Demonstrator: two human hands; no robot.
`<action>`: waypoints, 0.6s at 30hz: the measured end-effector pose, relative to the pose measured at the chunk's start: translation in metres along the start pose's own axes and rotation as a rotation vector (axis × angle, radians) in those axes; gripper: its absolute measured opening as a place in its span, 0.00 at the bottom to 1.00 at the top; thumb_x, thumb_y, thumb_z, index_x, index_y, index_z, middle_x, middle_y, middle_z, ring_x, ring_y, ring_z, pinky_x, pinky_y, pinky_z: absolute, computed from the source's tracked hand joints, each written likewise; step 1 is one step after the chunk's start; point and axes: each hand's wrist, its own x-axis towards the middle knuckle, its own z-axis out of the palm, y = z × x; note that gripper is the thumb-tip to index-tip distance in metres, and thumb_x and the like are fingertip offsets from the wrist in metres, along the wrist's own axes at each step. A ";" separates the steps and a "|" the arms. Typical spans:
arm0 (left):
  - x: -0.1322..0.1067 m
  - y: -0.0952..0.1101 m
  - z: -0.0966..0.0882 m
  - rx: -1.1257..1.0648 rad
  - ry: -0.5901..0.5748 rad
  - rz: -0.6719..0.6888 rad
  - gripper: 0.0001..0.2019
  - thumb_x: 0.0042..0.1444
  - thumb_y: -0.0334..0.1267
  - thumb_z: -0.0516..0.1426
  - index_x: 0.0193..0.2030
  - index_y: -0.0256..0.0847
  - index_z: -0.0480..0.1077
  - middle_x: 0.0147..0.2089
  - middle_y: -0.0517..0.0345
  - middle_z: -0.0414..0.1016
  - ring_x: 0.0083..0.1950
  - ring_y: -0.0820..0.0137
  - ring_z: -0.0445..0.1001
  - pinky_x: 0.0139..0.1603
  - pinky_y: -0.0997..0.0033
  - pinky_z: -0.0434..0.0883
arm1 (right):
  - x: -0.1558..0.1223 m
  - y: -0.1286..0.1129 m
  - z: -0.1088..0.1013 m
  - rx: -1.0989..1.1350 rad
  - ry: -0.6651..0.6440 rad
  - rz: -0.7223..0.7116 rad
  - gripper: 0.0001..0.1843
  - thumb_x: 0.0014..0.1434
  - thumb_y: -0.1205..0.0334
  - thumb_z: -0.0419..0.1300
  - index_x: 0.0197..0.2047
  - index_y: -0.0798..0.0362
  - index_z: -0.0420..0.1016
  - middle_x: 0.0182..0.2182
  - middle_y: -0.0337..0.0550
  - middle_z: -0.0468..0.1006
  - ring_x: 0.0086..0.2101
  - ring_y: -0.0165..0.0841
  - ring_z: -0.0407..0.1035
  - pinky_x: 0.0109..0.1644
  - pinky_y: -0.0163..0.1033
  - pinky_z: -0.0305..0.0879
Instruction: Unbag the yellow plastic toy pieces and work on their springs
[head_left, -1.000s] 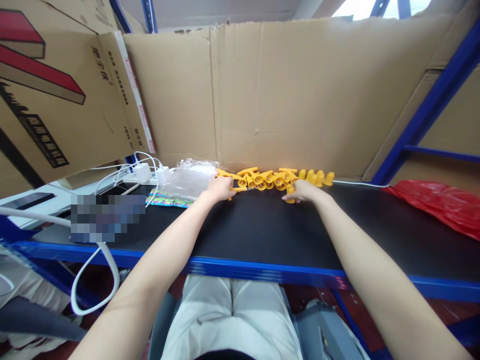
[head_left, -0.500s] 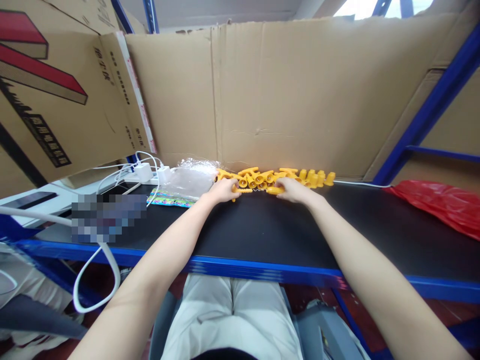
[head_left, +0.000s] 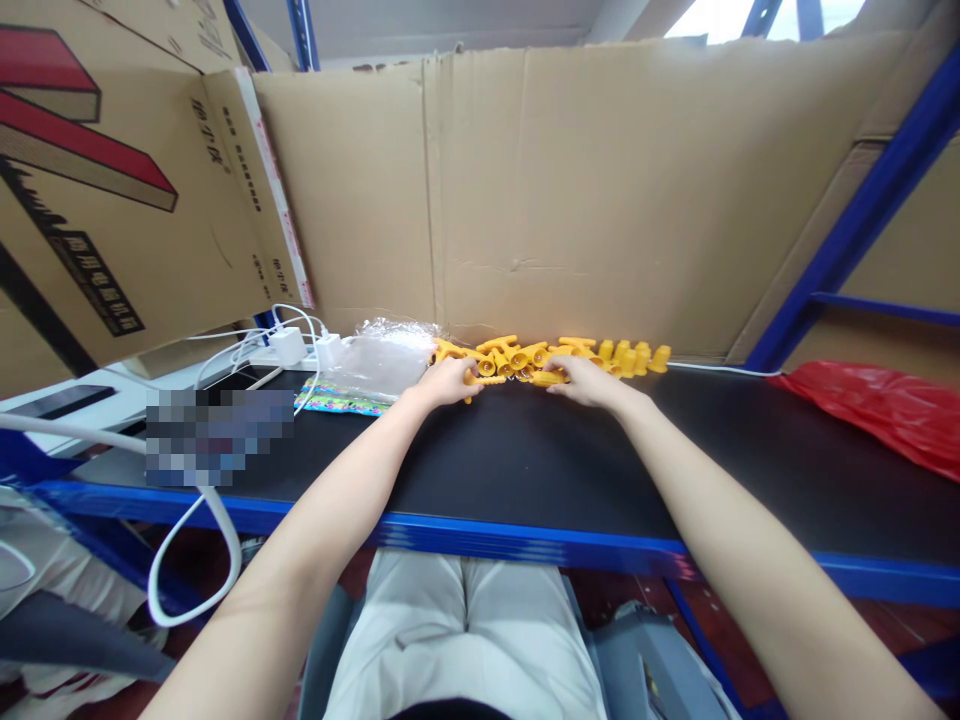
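At the far side of the dark tabletop, my left hand (head_left: 452,380) is closed around a yellow plastic T-shaped piece (head_left: 489,380), whose bar sticks out to the right of the fingers. My right hand (head_left: 586,382) has its thumb and fingers on either side of a yellow cup-shaped piece (head_left: 541,378); its hidden end is behind the fingers. Just beyond both hands lies a heap of similar yellow pieces (head_left: 517,360), several with hollow ends facing me. Several yellow cups (head_left: 642,356) stand in a group right of the heap.
Clear plastic bags (head_left: 375,362) lie left of my left hand. Further left are white chargers (head_left: 286,345) and cables. A red plastic bag (head_left: 877,405) rests at the right. A cardboard panel (head_left: 600,200) closes off the back; a blue rail (head_left: 525,538) edges the table's front.
My right thumb and fingers have shifted slightly on the cup-shaped piece, appearing a little further apart. The left hand has stayed almost still with its T-shaped piece.
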 end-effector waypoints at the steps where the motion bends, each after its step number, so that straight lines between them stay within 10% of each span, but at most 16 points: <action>1: 0.000 0.000 0.000 -0.003 -0.005 -0.001 0.16 0.53 0.46 0.57 0.45 0.40 0.71 0.40 0.52 0.76 0.46 0.61 0.73 0.51 0.60 0.67 | 0.000 0.001 0.000 0.009 0.001 0.013 0.12 0.53 0.68 0.63 0.43 0.55 0.73 0.41 0.47 0.77 0.40 0.38 0.71 0.46 0.40 0.65; 12: -0.003 0.013 -0.002 -0.005 0.075 0.085 0.13 0.52 0.43 0.57 0.43 0.41 0.73 0.36 0.54 0.77 0.40 0.64 0.75 0.41 0.68 0.68 | 0.009 0.003 0.015 0.153 0.114 -0.286 0.18 0.54 0.65 0.63 0.49 0.51 0.78 0.42 0.47 0.74 0.37 0.33 0.68 0.46 0.42 0.68; 18: 0.000 0.011 -0.001 -0.023 0.079 0.081 0.13 0.52 0.42 0.57 0.43 0.40 0.75 0.34 0.54 0.77 0.37 0.65 0.74 0.40 0.69 0.67 | 0.009 -0.001 0.017 0.257 0.004 -0.215 0.23 0.56 0.61 0.62 0.55 0.54 0.74 0.45 0.50 0.76 0.36 0.34 0.70 0.49 0.46 0.67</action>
